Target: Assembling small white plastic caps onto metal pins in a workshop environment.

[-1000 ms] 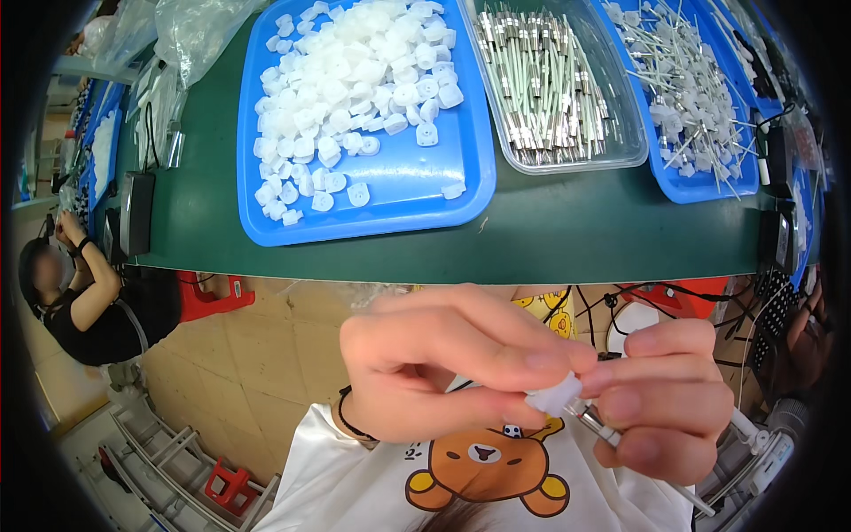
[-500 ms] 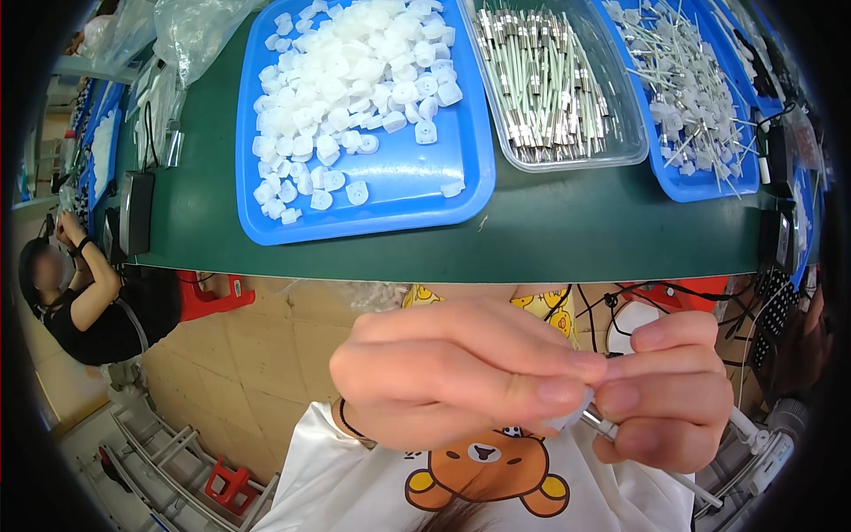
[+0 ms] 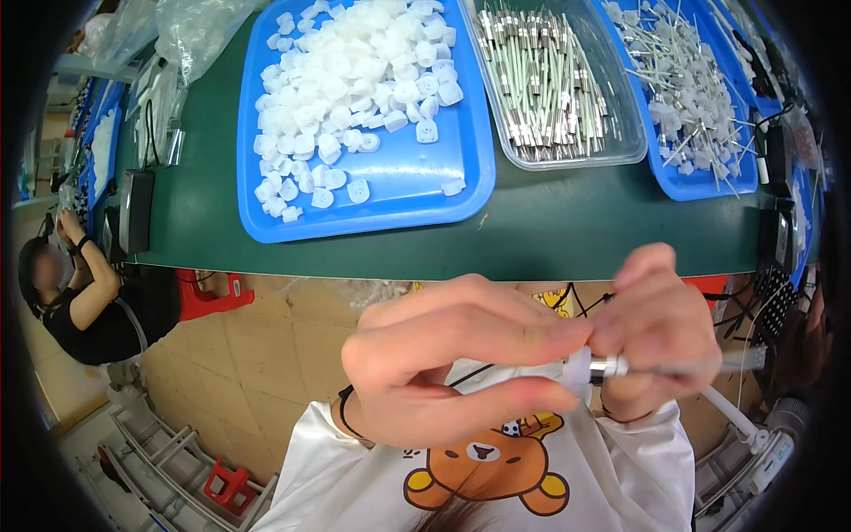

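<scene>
In front of my shirt, the thumb and forefinger of my left hand (image 3: 443,359) are closed on a small translucent white plastic cap (image 3: 578,365). A shiny metal fitting (image 3: 610,366) joins the cap's right side. It belongs to a thin pale rod (image 3: 743,358) that runs out to the right past my right hand (image 3: 660,332). My right fingers are bent around the rod and smeared by motion, so their exact hold is partly unclear. Cap and rod lie roughly level, in one line.
On the green table (image 3: 372,253) a blue tray (image 3: 483,191) bears many loose white caps. Beside it a clear plastic box (image 3: 576,165) holds metal-ended rods, then another blue tray (image 3: 700,188) with capped rods. A person (image 3: 97,288) sits at far left near a red stool (image 3: 213,297).
My right hand has rotated and risen slightly, and is now blurred. The rod has swung from slanting downward to nearly level, and the cap shows more between my left fingertips.
</scene>
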### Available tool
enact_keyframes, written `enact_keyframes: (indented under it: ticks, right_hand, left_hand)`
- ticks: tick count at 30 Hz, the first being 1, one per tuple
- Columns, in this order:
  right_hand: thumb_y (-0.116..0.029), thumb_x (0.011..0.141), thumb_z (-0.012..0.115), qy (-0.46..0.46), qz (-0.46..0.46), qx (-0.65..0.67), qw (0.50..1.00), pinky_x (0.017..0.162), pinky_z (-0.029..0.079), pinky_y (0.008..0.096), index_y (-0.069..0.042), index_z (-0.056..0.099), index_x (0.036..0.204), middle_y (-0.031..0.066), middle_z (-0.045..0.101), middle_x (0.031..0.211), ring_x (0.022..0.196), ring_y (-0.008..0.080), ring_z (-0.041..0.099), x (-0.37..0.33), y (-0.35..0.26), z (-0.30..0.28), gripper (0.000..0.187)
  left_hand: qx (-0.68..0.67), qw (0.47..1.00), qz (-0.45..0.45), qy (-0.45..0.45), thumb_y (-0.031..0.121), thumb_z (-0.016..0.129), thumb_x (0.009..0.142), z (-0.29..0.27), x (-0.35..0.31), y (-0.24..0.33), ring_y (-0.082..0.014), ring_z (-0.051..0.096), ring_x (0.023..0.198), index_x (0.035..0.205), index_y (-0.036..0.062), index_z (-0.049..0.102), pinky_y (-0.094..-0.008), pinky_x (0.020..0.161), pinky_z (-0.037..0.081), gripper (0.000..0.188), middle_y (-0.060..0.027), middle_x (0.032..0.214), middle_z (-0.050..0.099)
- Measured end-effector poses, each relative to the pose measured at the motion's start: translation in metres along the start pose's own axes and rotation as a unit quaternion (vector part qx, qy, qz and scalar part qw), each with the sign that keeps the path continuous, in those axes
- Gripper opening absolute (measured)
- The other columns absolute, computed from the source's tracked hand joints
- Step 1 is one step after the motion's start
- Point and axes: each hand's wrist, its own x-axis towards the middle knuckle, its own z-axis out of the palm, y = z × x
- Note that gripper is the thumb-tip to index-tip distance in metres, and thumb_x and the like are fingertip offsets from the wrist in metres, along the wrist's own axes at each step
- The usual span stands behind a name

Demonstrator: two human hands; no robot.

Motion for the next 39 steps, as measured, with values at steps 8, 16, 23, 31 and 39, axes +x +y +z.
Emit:
enact_keyframes:
  ticks: [8, 16, 23, 31, 39]
  right_hand:
    - [-0.002, 0.074, 0.058, 0.111, 0.240, 0.366, 0.892, 0.062, 0.045, 0.0287, 0.008, 0.054, 0.087, 0.0127, 0.055, 0.076, 0.068, 0.0186, 0.055, -0.011, 0.004, 0.008, 0.016]
    - [-0.004, 0.078, 0.056, 0.106, 0.339, 0.431, 0.830, 0.060, 0.047, 0.0246, 0.007, 0.054, 0.090, 0.0115, 0.056, 0.080, 0.068, 0.0125, 0.055, -0.013, -0.002, 0.009, 0.017]
    - [-0.011, 0.082, 0.053, 0.092, 0.406, 0.503, 0.757, 0.056, 0.043, 0.0204, 0.006, 0.054, 0.092, 0.0084, 0.057, 0.079, 0.066, 0.0105, 0.054, -0.014, -0.002, 0.011, 0.020]
    - [-0.003, 0.080, 0.054, 0.082, 0.344, 0.442, 0.824, 0.056, 0.039, 0.0200, 0.008, 0.055, 0.088, 0.0089, 0.055, 0.077, 0.065, 0.0098, 0.051, -0.017, -0.002, 0.008, 0.014]
    - [0.002, 0.081, 0.051, 0.048, 0.326, 0.402, 0.854, 0.055, 0.038, 0.0187, 0.009, 0.056, 0.089, 0.0088, 0.055, 0.078, 0.067, 0.0087, 0.051, -0.019, 0.000, 0.009, 0.012]
  left_hand:
    - [0.120, 0.993, 0.009, 0.013, 0.004, 0.073, 0.060, 0.003, 0.008, 0.010, -0.0214, 0.061, 0.066, 0.082, -0.0092, 0.058, -0.0267, 0.055, 0.048, 0.030, -0.0191, 0.074, 0.059]
    - [0.033, 0.993, -0.100, 0.060, -0.008, 0.067, 0.063, 0.006, 0.004, 0.011, -0.0178, 0.060, 0.066, 0.080, -0.0078, 0.060, -0.0246, 0.060, 0.048, 0.019, -0.0145, 0.078, 0.061]
    - [-0.116, 0.979, -0.140, 0.092, -0.014, 0.060, 0.068, 0.010, 0.000, 0.004, -0.0177, 0.058, 0.076, 0.086, -0.0093, 0.057, -0.0264, 0.067, 0.046, 0.019, -0.0153, 0.083, 0.060]
    - [-0.065, 0.983, -0.141, 0.097, -0.004, 0.067, 0.067, 0.013, 0.001, -0.003, -0.0200, 0.057, 0.066, 0.076, -0.0046, 0.056, -0.0288, 0.059, 0.048, 0.014, -0.0135, 0.073, 0.056]
    - [-0.108, 0.983, -0.137, 0.055, -0.012, 0.063, 0.065, 0.001, -0.003, -0.014, -0.0168, 0.059, 0.070, 0.082, -0.0051, 0.061, -0.0250, 0.063, 0.049, 0.019, -0.0152, 0.083, 0.060]
